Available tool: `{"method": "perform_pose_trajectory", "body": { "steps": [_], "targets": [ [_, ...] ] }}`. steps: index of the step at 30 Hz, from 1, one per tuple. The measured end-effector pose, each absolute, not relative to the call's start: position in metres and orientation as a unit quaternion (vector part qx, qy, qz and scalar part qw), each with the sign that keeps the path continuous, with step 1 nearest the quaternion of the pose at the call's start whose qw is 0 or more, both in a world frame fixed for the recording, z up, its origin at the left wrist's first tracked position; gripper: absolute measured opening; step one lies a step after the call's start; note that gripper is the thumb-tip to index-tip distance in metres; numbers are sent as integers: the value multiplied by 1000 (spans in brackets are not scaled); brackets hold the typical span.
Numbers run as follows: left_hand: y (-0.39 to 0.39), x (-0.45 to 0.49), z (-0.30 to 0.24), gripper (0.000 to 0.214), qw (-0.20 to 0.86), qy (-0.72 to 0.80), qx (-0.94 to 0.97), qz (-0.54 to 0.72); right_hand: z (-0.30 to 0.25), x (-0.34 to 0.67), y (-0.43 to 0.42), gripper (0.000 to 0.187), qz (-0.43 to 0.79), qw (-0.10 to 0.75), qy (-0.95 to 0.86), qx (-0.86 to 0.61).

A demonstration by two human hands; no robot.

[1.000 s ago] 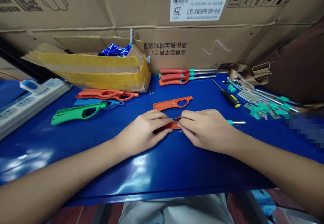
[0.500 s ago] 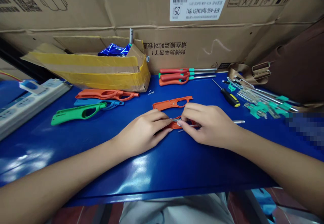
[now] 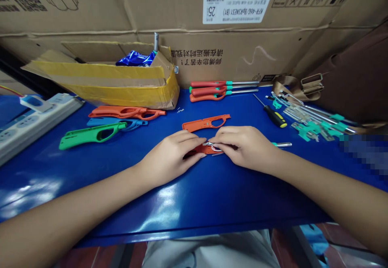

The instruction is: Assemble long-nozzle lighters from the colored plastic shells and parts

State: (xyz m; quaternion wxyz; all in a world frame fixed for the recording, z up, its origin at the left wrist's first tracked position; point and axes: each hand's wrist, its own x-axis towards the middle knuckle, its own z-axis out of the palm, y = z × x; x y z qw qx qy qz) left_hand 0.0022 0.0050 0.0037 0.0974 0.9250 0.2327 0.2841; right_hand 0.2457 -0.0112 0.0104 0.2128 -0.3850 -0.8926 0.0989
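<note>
My left hand is closed on the left end of an orange lighter casing half, which lies on the blue table. My right hand is closed in a pinch over the middle of that casing, at a small silver part. Thin pale wires curve out beneath its fingertips. To the right of this hand a metal lighter tube sticks out. My fingers cover much of the casing. Just beyond my hands lies another orange casing half, hollow side up.
At left lie green, blue and orange casings, near a power strip and a taped carton. Three red-orange lighters rest behind. A screwdriver and several metal-and-teal lighter parts are at right.
My right fingertips have shifted slightly left, closer to the left fingertips, and pinch tighter over the casing. More of the tube's teal collar shows at right.
</note>
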Motion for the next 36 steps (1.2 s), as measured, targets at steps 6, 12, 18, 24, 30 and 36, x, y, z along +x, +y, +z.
{"method": "perform_pose_trajectory", "body": {
  "steps": [6,12,18,24,30,36],
  "targets": [
    [6,3,3,29,105,238,922,288,8,245,-9,22,108,231,-888,-382],
    [4,4,6,28,138,262,907,300,14,245,-11,19,128,251,-873,-397],
    [7,3,5,12,159,263,895,324,15,247,-10,18,155,272,-874,-372],
    [9,3,4,11,169,226,895,345,12,247,-8,15,162,293,-881,-334],
    [8,3,5,13,179,204,897,349,9,248,-8,15,155,300,-887,-315],
    [9,3,3,14,183,198,896,353,9,247,-10,19,140,303,-891,-309]
  ]
}}
